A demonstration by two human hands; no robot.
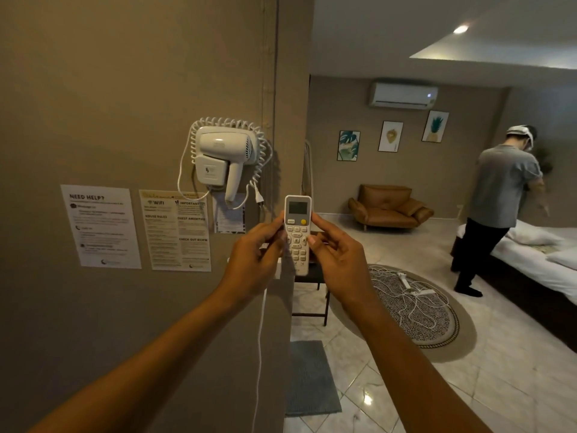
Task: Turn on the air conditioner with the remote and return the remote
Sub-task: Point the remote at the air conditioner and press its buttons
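Between our two hands, at chest height beside the wall corner, we hold the remote (pixel 297 232) upright. Our left hand (pixel 254 260) closes its fingers (pixel 274 228) on the left edge, and our right hand (pixel 337 260) pinches the right edge, thumb lying over the lower keys. We see a grey screen, a yellow button and rows of white keys; the key lettering is too small to read.

On the wall to the left hang a sheet headed "NEED HELP?" (pixel 101 226) and a notice (pixel 175 230) reading "WIFI", "IMPORTANT", "HOUSE RULES", "GUEST AMENITIES" and "CHECK OUT @12PM". A hair dryer (pixel 223 159) sits in its holder above them.

Past the corner the room opens out: the air conditioner (pixel 402 95) is high on the far wall, showing a small light. Tiled floor (pixel 468 385) lies open ahead, with a round rug (pixel 418 310) carrying loose white cables, a brown armchair (pixel 388 207), and another person (pixel 499 210) standing at the bed (pixel 530 260).
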